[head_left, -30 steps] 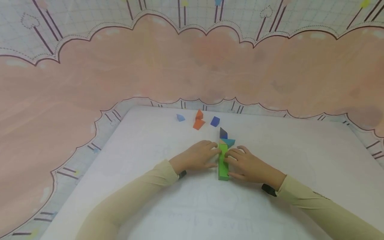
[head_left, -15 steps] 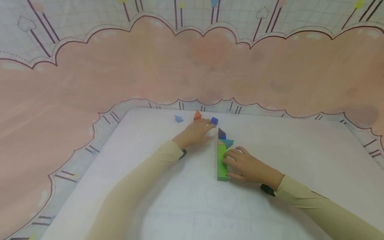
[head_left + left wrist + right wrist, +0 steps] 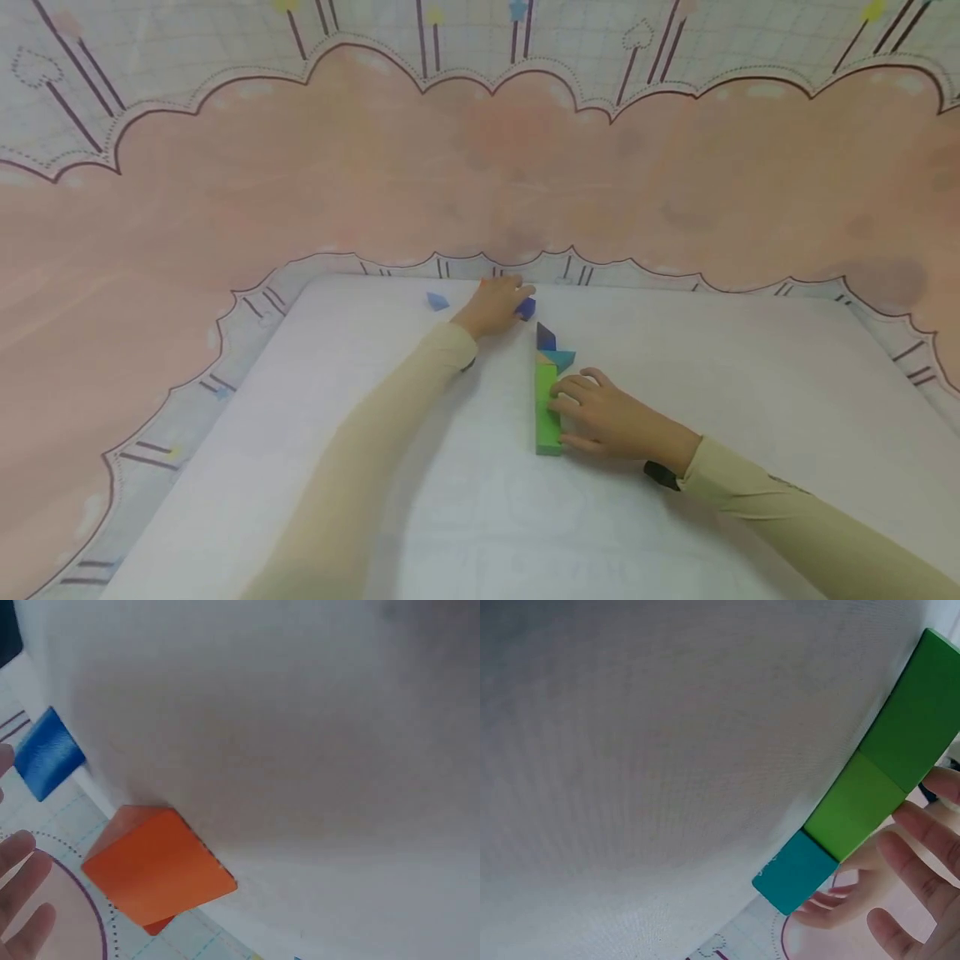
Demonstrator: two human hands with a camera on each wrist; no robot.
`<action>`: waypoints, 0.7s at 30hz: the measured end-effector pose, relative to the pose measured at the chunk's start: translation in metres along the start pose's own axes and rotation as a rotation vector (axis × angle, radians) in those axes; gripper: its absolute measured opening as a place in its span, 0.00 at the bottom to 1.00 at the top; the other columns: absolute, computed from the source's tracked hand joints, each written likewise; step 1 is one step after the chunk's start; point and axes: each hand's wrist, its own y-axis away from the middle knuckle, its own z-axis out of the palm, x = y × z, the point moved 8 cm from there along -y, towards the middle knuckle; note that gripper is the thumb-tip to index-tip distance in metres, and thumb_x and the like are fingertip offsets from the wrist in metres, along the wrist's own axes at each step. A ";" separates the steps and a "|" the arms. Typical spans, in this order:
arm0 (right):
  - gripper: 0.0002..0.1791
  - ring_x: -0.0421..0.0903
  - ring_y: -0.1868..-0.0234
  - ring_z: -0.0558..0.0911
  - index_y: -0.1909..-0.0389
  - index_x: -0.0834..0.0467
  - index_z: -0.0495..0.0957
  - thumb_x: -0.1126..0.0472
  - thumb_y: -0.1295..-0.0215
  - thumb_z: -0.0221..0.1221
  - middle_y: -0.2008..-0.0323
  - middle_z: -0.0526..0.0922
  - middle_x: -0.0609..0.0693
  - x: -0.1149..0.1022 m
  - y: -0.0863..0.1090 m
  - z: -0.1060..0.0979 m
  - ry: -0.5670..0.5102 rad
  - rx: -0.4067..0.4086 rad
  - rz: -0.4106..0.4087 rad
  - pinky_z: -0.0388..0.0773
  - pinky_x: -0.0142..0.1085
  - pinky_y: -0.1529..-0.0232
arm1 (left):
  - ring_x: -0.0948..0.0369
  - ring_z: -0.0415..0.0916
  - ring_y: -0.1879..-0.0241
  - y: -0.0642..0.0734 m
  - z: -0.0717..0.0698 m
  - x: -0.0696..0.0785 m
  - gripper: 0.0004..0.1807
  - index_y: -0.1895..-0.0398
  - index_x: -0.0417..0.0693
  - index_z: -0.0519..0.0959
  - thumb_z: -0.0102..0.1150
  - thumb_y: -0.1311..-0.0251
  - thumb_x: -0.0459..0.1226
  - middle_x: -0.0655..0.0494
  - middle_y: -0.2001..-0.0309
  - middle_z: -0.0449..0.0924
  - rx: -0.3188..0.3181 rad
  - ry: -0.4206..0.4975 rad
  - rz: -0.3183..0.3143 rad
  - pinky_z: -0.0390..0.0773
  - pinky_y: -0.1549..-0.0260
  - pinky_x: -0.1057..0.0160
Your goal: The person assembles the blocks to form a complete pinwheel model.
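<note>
My left hand (image 3: 493,307) reaches over the far part of the white table, its fingers extended above a blue block (image 3: 527,309). It covers most of the orange blocks (image 3: 157,866), which the left wrist view shows below the camera, apart from the fingers. My right hand (image 3: 611,417) rests at the right side of a row of blocks, loosely spread fingertips against it. That row has a dark green block (image 3: 919,712), a light green block (image 3: 857,806) and a teal block (image 3: 795,871). At its far end sit a small tan piece (image 3: 544,358) and a dark blue block (image 3: 547,337).
A pale blue block (image 3: 437,301) lies left of my left hand near the table's far edge. Beyond the white tabletop (image 3: 712,358) is a peach-coloured wall covering (image 3: 480,167) with drawn scalloped lines.
My left hand has left the green blocks and moved away from me to the orange and blue blocks. My right hand has stayed against the row. The head view has shifted slightly.
</note>
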 end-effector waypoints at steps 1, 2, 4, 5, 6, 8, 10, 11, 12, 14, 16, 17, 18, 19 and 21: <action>0.24 0.49 0.43 0.73 0.47 0.55 0.74 0.45 0.39 0.58 0.47 0.77 0.52 0.000 0.000 0.000 -0.001 -0.006 0.004 0.68 0.53 0.41 | 0.51 0.64 0.36 -0.002 0.001 -0.001 0.26 0.35 0.51 0.65 0.54 0.36 0.40 0.47 0.37 0.68 -0.003 -0.009 0.000 0.62 0.33 0.52; 0.24 0.49 0.43 0.73 0.47 0.55 0.74 0.45 0.39 0.58 0.47 0.77 0.52 0.000 0.000 0.000 -0.003 -0.011 0.008 0.68 0.53 0.41 | 0.50 0.64 0.36 -0.004 0.002 -0.001 0.26 0.35 0.51 0.66 0.54 0.36 0.39 0.47 0.37 0.68 -0.006 -0.027 0.004 0.62 0.33 0.52; 0.24 0.49 0.43 0.73 0.47 0.55 0.74 0.45 0.39 0.58 0.47 0.77 0.52 0.000 0.000 -0.001 -0.003 -0.013 0.012 0.68 0.53 0.41 | 0.50 0.64 0.36 -0.007 0.004 -0.001 0.25 0.35 0.52 0.66 0.53 0.36 0.37 0.47 0.38 0.68 -0.008 -0.068 0.014 0.61 0.33 0.52; 0.24 0.49 0.43 0.73 0.47 0.55 0.74 0.45 0.39 0.58 0.47 0.77 0.52 -0.001 0.000 -0.002 -0.003 -0.013 0.013 0.68 0.53 0.41 | 0.50 0.64 0.36 -0.009 0.005 -0.001 0.25 0.35 0.52 0.66 0.52 0.36 0.36 0.47 0.38 0.67 -0.008 -0.081 0.018 0.61 0.33 0.52; 0.24 0.49 0.43 0.73 0.47 0.55 0.74 0.45 0.39 0.58 0.47 0.77 0.52 -0.001 0.000 -0.002 -0.002 -0.012 0.012 0.68 0.53 0.41 | 0.49 0.64 0.35 -0.010 0.006 -0.001 0.25 0.34 0.53 0.65 0.51 0.36 0.35 0.47 0.37 0.67 -0.009 -0.101 0.025 0.60 0.33 0.51; 0.24 0.49 0.43 0.73 0.47 0.55 0.74 0.45 0.39 0.58 0.48 0.77 0.52 -0.001 0.000 -0.002 0.000 -0.010 0.011 0.68 0.53 0.41 | 0.49 0.62 0.34 -0.013 0.009 0.000 0.26 0.34 0.55 0.65 0.49 0.36 0.33 0.47 0.36 0.66 -0.008 -0.146 0.042 0.59 0.32 0.51; 0.24 0.49 0.43 0.73 0.47 0.55 0.75 0.45 0.39 0.58 0.48 0.77 0.52 -0.002 0.000 -0.002 0.003 -0.006 0.007 0.68 0.52 0.41 | 0.49 0.62 0.33 -0.015 0.010 0.002 0.26 0.35 0.56 0.65 0.48 0.36 0.31 0.47 0.35 0.66 0.009 -0.164 0.067 0.58 0.32 0.51; 0.24 0.49 0.43 0.73 0.47 0.55 0.75 0.45 0.39 0.58 0.48 0.77 0.52 -0.002 0.000 -0.002 0.005 -0.005 0.004 0.68 0.52 0.41 | 0.49 0.61 0.33 -0.017 0.011 0.003 0.26 0.35 0.57 0.66 0.48 0.36 0.30 0.47 0.35 0.66 0.014 -0.167 0.079 0.58 0.31 0.51; 0.24 0.49 0.43 0.73 0.47 0.55 0.75 0.45 0.39 0.58 0.48 0.77 0.52 -0.002 0.000 -0.002 0.006 -0.003 0.002 0.68 0.52 0.42 | 0.49 0.61 0.33 -0.017 0.011 0.004 0.25 0.35 0.57 0.66 0.48 0.36 0.31 0.47 0.35 0.66 0.019 -0.178 0.092 0.58 0.31 0.51; 0.23 0.49 0.43 0.73 0.48 0.55 0.75 0.45 0.39 0.58 0.48 0.77 0.51 -0.002 0.001 -0.002 0.007 0.000 -0.003 0.68 0.52 0.42 | 0.49 0.62 0.33 -0.019 0.012 0.006 0.23 0.37 0.58 0.68 0.48 0.35 0.33 0.47 0.35 0.67 0.028 -0.188 0.111 0.58 0.31 0.51; 0.23 0.49 0.43 0.73 0.48 0.55 0.75 0.45 0.39 0.57 0.48 0.76 0.51 -0.001 0.001 -0.001 0.008 0.002 -0.005 0.68 0.51 0.42 | 0.49 0.62 0.34 -0.021 0.013 0.008 0.21 0.38 0.59 0.69 0.47 0.33 0.34 0.47 0.36 0.67 0.022 -0.204 0.125 0.59 0.32 0.51; 0.23 0.49 0.43 0.73 0.48 0.55 0.74 0.45 0.38 0.57 0.48 0.76 0.51 -0.001 0.001 -0.001 0.009 0.002 -0.006 0.68 0.52 0.42 | 0.49 0.62 0.34 -0.022 0.014 0.009 0.21 0.38 0.59 0.69 0.47 0.33 0.35 0.47 0.35 0.67 0.012 -0.215 0.125 0.59 0.32 0.51; 0.23 0.48 0.43 0.73 0.48 0.55 0.75 0.45 0.38 0.57 0.48 0.76 0.51 -0.001 0.001 -0.001 0.009 0.002 -0.005 0.68 0.51 0.42 | 0.49 0.62 0.34 -0.023 0.014 0.009 0.20 0.38 0.59 0.69 0.46 0.32 0.36 0.47 0.35 0.67 0.004 -0.225 0.128 0.59 0.32 0.51; 0.23 0.48 0.43 0.73 0.48 0.54 0.75 0.45 0.38 0.57 0.48 0.76 0.51 0.000 0.001 0.000 0.009 0.002 -0.003 0.68 0.51 0.42 | 0.48 0.62 0.34 -0.024 0.015 0.009 0.20 0.38 0.58 0.70 0.46 0.33 0.35 0.46 0.35 0.67 -0.006 -0.232 0.127 0.59 0.32 0.50; 0.23 0.48 0.43 0.73 0.47 0.54 0.75 0.45 0.38 0.57 0.48 0.76 0.51 0.000 0.001 0.000 0.009 0.000 0.002 0.68 0.51 0.42 | 0.48 0.61 0.33 -0.025 0.016 0.009 0.21 0.38 0.57 0.70 0.46 0.33 0.34 0.46 0.35 0.66 -0.029 -0.245 0.123 0.58 0.32 0.50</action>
